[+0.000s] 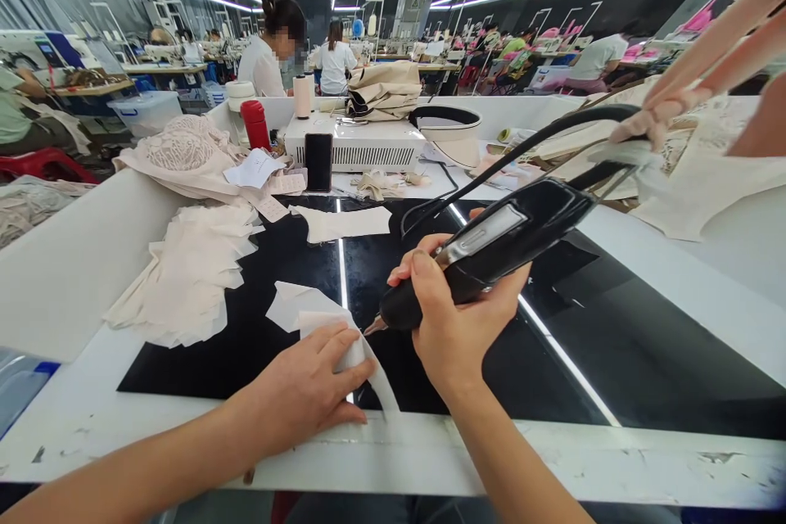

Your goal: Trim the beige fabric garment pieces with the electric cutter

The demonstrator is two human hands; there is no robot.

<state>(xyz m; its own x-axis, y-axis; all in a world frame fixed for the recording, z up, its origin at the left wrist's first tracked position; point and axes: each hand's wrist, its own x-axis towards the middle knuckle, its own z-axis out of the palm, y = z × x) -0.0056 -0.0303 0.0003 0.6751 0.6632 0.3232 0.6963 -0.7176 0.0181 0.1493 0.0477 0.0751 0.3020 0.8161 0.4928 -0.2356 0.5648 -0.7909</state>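
Note:
My right hand is wrapped round a black corded hot knife, which has a silver lever on its side. Its narrow metal tip points down left, at the edge of a pale fabric piece. Pressing on that piece is my left hand, fingers laid flat and slightly apart. A white pointed piece lies partly under the fabric, and a thin strip curves towards the table's front edge. Whether the tip touches the fabric I cannot tell.
A black glossy plate covers the tabletop. Fanned fabric pieces lie left; another piece lies behind. At the back stand a phone, a red bottle and a white vented box. Another person's blurred hand reaches in near the cable.

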